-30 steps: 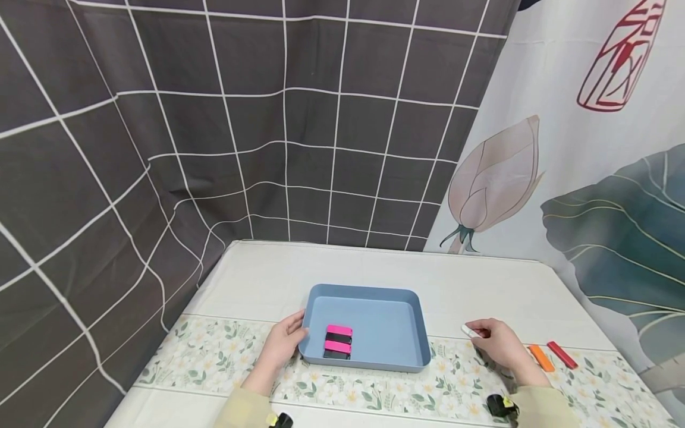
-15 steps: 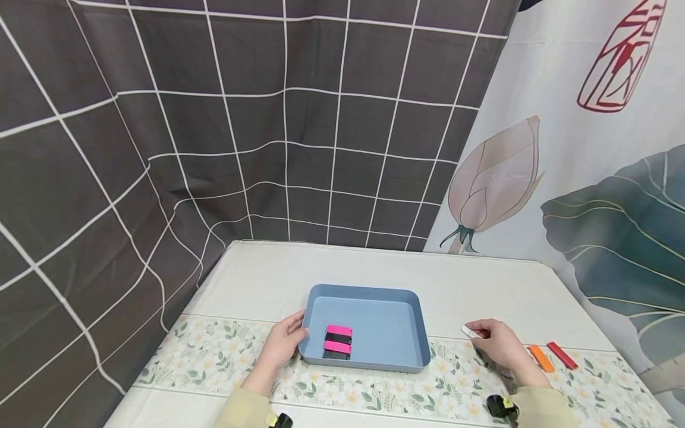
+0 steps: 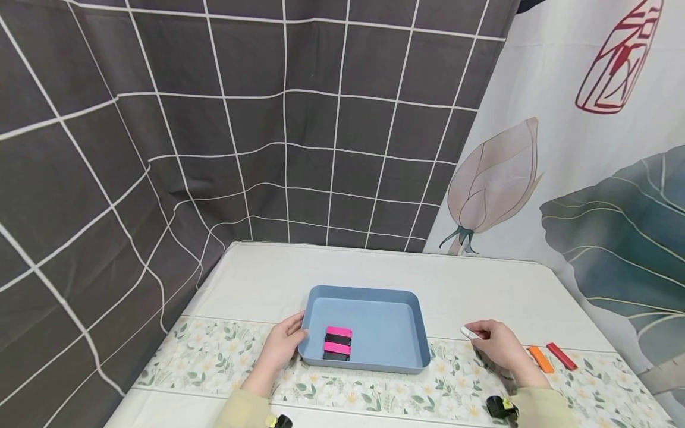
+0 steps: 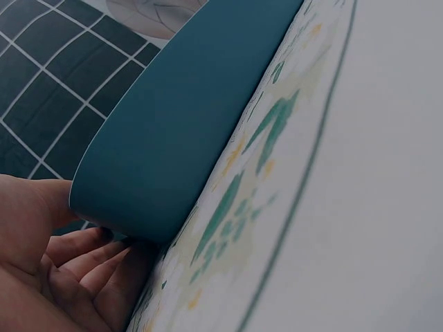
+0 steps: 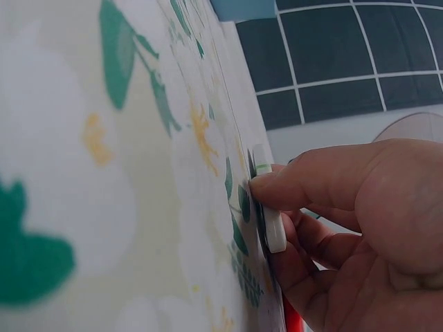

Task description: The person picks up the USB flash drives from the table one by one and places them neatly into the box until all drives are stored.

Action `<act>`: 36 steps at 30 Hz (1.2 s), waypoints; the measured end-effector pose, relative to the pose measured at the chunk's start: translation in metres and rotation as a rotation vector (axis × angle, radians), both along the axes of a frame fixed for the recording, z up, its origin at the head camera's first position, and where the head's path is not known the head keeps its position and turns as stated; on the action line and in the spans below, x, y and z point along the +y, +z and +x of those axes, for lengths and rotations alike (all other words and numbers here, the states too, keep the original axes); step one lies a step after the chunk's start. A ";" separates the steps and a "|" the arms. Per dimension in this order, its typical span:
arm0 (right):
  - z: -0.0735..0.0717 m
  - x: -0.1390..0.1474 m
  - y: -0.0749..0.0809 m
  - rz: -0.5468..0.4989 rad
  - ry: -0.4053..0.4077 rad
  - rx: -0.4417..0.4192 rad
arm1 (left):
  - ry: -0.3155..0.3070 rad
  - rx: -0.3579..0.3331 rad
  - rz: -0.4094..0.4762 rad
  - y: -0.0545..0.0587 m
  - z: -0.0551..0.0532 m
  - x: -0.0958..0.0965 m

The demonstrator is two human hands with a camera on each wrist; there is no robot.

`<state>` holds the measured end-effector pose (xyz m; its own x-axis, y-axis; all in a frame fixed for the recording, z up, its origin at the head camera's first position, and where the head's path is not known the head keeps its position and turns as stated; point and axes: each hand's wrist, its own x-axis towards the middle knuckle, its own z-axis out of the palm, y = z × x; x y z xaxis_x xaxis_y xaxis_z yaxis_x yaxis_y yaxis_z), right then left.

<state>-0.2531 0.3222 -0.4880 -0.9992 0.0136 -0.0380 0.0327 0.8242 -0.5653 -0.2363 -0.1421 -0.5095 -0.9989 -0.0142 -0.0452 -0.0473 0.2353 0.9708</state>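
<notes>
At the left side of a shallow blue rectangular tray (image 3: 369,333), my left hand (image 3: 282,345) grips the wall. The left wrist view shows the thumb over the rim of the tray (image 4: 152,138) and the fingers against its outer corner. Inside the tray, a pink-and-black group of small flat pieces (image 3: 338,343) lies near the left front. To the right, my right hand (image 3: 497,342) pinches a small white flat bar (image 3: 470,332) between thumb and fingers, low over the cloth. A small green mark shows on the white bar (image 5: 271,214) in the right wrist view.
An orange flat bar (image 3: 541,359) and a red flat bar (image 3: 562,355) lie just right of my right hand. A floral-banded cloth (image 3: 374,392) covers the table. Dark gridded curtain (image 3: 321,119) hangs behind and to the left, a printed white one (image 3: 514,71) at right.
</notes>
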 end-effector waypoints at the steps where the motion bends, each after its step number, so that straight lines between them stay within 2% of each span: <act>1: 0.000 0.000 0.000 0.000 -0.001 0.000 | -0.003 0.004 -0.002 0.000 0.000 0.000; 36: 0.000 -0.003 0.004 0.001 -0.002 -0.002 | -0.010 0.026 0.020 0.004 0.002 0.000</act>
